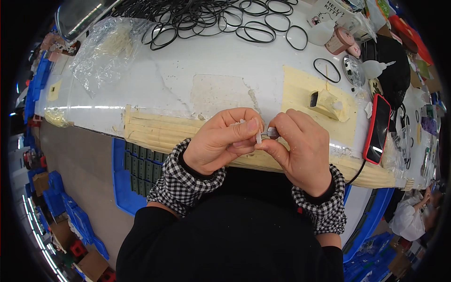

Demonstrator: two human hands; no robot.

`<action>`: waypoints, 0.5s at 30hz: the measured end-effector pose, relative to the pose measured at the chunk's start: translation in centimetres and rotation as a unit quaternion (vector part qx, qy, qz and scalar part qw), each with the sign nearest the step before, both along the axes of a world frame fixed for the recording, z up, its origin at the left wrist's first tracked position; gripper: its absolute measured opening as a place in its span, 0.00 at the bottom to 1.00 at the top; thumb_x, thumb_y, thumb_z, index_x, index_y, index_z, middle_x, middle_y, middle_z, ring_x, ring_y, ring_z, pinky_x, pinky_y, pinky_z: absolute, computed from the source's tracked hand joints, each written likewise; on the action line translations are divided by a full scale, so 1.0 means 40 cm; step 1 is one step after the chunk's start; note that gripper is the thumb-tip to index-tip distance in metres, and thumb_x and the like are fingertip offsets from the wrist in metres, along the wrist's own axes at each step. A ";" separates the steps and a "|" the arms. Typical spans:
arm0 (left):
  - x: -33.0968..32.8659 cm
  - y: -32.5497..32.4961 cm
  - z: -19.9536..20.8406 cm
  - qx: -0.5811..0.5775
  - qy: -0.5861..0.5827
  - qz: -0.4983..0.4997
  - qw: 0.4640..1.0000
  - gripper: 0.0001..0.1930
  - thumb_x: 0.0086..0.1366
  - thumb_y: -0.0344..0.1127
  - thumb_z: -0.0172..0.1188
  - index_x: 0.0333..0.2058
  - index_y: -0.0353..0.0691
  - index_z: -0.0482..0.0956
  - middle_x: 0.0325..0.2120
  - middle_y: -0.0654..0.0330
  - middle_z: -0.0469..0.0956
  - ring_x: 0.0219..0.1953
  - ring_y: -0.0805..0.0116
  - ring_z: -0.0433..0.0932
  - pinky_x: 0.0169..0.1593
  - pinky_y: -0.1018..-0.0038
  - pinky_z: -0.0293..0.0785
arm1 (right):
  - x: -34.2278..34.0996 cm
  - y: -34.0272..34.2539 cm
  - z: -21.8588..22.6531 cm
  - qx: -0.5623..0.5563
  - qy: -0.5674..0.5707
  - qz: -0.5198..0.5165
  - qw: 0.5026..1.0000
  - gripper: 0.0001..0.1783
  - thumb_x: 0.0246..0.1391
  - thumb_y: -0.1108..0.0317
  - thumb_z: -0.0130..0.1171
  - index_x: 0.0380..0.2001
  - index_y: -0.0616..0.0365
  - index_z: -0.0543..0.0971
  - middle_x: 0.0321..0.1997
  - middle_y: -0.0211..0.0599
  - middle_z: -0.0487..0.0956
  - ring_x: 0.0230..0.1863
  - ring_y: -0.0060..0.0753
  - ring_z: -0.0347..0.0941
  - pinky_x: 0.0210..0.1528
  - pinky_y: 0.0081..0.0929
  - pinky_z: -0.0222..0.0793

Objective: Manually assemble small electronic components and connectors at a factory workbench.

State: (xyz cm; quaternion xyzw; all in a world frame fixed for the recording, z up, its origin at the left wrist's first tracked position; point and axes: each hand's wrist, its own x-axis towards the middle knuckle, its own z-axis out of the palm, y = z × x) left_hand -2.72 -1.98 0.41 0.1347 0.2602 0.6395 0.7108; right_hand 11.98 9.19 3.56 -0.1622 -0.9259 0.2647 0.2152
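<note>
Both my hands are together just over the near table edge. My left hand [221, 138] is closed, its thumb and fingers pinching a small whitish strip [258, 137]. Against that strip, my right hand [303, 148] pinches a small grey piece [271, 132] between thumb and fingers; its kind is too small to make out. The two small pieces meet or nearly touch between the fingertips, which partly hide them. Pale crumbs stick to the fingers of my right hand.
Black rubber rings [197, 19] pile up at the back. A clear plastic bag [101, 56] lies left. Right are a yellow tape-covered block [331, 104], a red-cased phone [378, 129] and a squeeze bottle [376, 69]. Blue crates [121, 188] with dark parts stand below the table.
</note>
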 end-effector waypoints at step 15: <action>-0.077 -0.021 -0.005 0.006 -0.078 0.235 0.969 0.10 0.68 0.33 0.44 0.38 0.33 0.70 0.30 0.59 0.69 0.24 0.76 0.61 0.25 0.83 0.57 | -0.047 -0.006 -0.066 -0.006 0.012 -0.081 0.997 0.10 0.43 0.68 0.64 0.30 0.55 0.75 0.24 0.32 0.70 0.24 0.34 0.71 0.24 0.27 0.66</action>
